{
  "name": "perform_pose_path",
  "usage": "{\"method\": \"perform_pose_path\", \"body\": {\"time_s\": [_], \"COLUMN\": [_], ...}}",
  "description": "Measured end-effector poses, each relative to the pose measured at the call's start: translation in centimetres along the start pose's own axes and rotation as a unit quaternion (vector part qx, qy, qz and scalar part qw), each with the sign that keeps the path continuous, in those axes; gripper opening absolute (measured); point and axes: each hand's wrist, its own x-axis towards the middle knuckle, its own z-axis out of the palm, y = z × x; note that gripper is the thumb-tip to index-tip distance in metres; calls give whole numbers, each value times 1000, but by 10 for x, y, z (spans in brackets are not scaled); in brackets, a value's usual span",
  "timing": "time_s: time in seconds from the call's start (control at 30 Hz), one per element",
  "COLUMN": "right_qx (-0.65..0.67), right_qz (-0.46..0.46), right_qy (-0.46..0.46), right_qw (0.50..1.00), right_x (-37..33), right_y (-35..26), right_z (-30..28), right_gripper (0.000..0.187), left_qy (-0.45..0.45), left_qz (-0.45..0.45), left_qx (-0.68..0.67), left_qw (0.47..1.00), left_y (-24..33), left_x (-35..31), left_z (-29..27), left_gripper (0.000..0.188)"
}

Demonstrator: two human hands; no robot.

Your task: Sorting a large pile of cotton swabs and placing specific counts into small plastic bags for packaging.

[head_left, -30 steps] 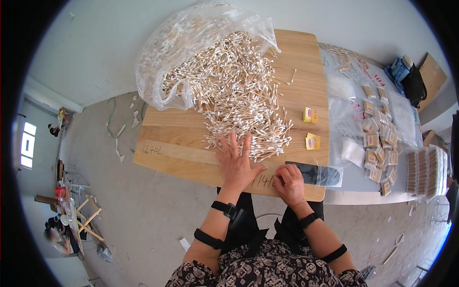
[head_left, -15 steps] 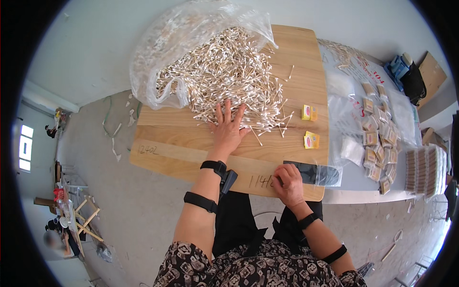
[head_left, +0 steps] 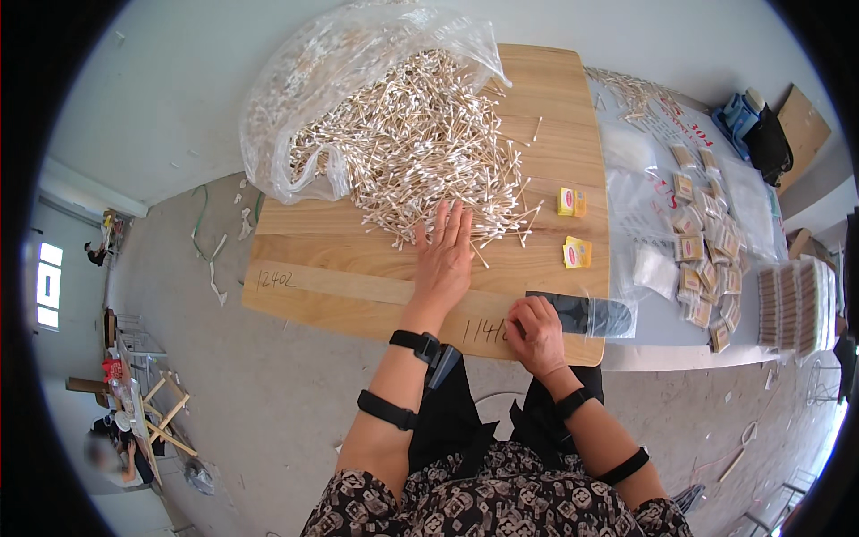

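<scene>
A big heap of cotton swabs spills out of a clear plastic bag onto the wooden table. At the heap's near edge, my left hand lies with its fingers stretched out, the tips touching the closest swabs. My right hand rests by the table's front edge with its fingers curled together; whatever may be in them is hidden. Beside it lies a dark flat piece in a clear sleeve. Two small yellow packets sit right of the heap.
Right of the table, a grey surface carries several small packs of swabs, clear plastic bags and a stacked block of packs. Loose swabs lie at its far end. At far left, a person is near a wooden frame.
My left hand has drawn back and to the right along the heap's edge, its fingers now closer together. My right hand stays nearly where it was.
</scene>
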Motion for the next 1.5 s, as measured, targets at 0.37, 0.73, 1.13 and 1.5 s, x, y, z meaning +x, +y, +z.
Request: {"method": "perform_pose_path", "body": {"time_s": [0.37, 0.73, 1.13, 1.5], "right_qx": [-3, 60, -202, -220], "right_qz": [-6, 86, -66, -127], "right_qy": [11, 26, -170, -217], "right_qw": [1000, 994, 962, 942], "right_x": [1, 11, 119, 136], "right_y": [0, 2, 39, 50], "right_z": [0, -3, -15, 5], "right_gripper": [15, 31, 86, 61], "left_qy": [-15, -30, -51, -77], "left_qz": [-30, -45, 15, -19], "left_qx": [-22, -51, -63, -76], "left_qw": [999, 997, 997, 994], "left_y": [37, 41, 31, 6], "left_x": [-25, -43, -29, -16], "left_z": [8, 6, -17, 1], "left_gripper": [59, 61, 85, 77]}}
